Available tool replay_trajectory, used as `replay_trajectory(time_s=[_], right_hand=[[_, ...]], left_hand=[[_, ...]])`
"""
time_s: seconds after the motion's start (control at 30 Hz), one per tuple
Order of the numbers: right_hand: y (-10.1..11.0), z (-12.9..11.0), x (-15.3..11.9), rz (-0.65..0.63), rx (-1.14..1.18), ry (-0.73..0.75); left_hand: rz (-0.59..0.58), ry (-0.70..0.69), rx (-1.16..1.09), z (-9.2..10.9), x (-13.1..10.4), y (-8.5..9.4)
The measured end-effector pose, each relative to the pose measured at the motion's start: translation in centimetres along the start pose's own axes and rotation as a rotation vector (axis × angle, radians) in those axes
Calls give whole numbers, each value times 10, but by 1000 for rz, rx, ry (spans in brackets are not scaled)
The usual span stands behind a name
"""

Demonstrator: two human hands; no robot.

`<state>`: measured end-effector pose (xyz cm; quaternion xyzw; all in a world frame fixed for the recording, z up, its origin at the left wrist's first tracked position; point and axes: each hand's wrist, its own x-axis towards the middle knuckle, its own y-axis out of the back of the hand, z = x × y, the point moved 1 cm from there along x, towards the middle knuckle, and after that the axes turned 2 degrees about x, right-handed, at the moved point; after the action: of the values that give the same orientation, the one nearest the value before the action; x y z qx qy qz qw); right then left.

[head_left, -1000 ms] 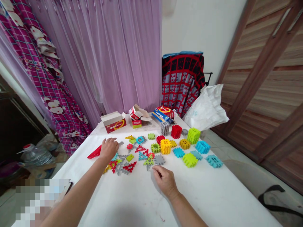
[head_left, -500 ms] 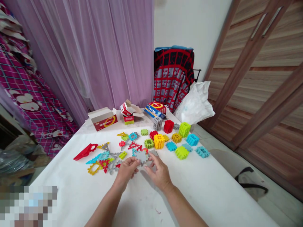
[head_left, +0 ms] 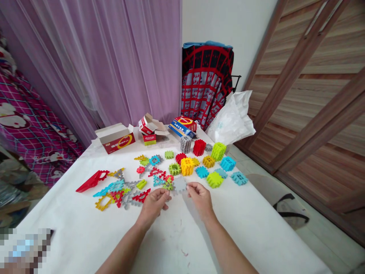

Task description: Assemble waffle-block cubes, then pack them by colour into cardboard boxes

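Pinching the gray toothed square point(head_left: 180, 184) at its right edge now, with thumb and fingertip of the right hand point(head_left: 202, 198)! Holding it out over the white desk point(head_left: 173, 238), between both hands. Reaching in from the other side with the left hand point(head_left: 154, 204), thumb and forefinger drawn together just beside the square's lower left corner; can't tell whether gripping it or merely near it.

Look left for a loose spread of flat pieces, with a long red piece point(head_left: 89, 182) at the far left end and a yellow frame point(head_left: 103, 202) lying nearer. Swing right for chunkier stuff: a yellow block point(head_left: 187, 166) just beyond the square, then a red stack point(head_left: 199, 147), a lime stack point(head_left: 218, 152) and a blue block point(head_left: 228, 163). Glance to the back for an open red-and-white box point(head_left: 118, 141) and a blue box point(head_left: 181, 128).
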<state>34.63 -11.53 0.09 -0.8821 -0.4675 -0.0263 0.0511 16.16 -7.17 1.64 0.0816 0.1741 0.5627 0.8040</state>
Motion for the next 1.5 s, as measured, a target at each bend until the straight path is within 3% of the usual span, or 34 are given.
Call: replay_trajectory(time_s=[0.1, 0.17, 0.27, 0.37, 0.53, 0.7, 1.0, 1.5], right_hand=[[14, -4, 13, 90, 25, -84], [16, -5, 18, 111, 34, -139], [11, -6, 20, 105, 38, -175], [5, -6, 20, 69, 15, -207], [5, -4, 22, 39, -20, -208], [3, -4, 22, 24, -34, -202], [4, -1, 16, -89, -10, -158], [2, 5, 14, -109, -30, -126]], left_hand=[[69, -90, 111, -3, 0, 7], [129, -278, 303, -1, -2, 12], [196, -689, 778, 6, -2, 10], [198, -844, 1044, 13, 5, 6], [161, -796, 1084, 15, 19, 11], [265, -742, 1085, 12, 16, 19], [294, -737, 889, 16, 17, -14], [359, -740, 892, 13, 20, -21]])
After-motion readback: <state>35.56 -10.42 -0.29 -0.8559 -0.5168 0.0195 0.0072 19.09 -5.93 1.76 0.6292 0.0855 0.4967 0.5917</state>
